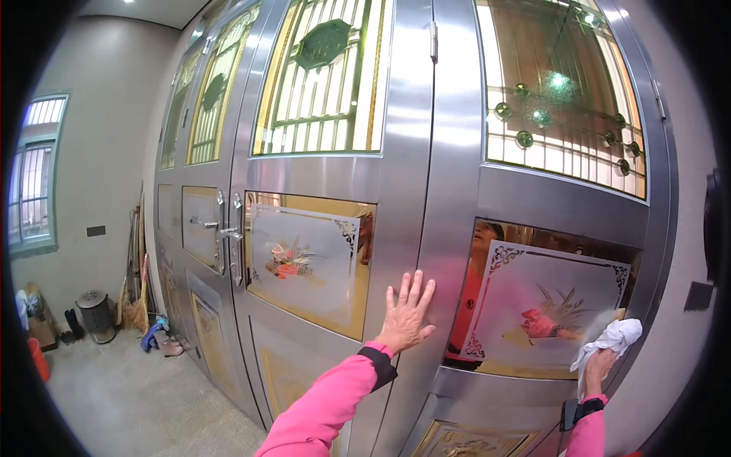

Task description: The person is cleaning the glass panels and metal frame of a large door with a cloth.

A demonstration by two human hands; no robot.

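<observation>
The left hand (407, 311) lay flat, fingers spread, on the steel door (426, 183) frame. Right of it, the right hand (598, 365) clutched a white cloth (613, 339) against the flowered panel (544, 308); hard rubbing perhaps risked smears.

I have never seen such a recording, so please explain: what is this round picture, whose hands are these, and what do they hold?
The picture comes from a wide camera worn on a person's head, so straight edges bend. Both pink-sleeved arms belong to that person. The left hand lies flat, fingers spread, on the steel frame of a large metal door. The right hand holds a white cloth against a shiny decorated panel with a flower picture. At far left stand a bin and brooms.
</observation>
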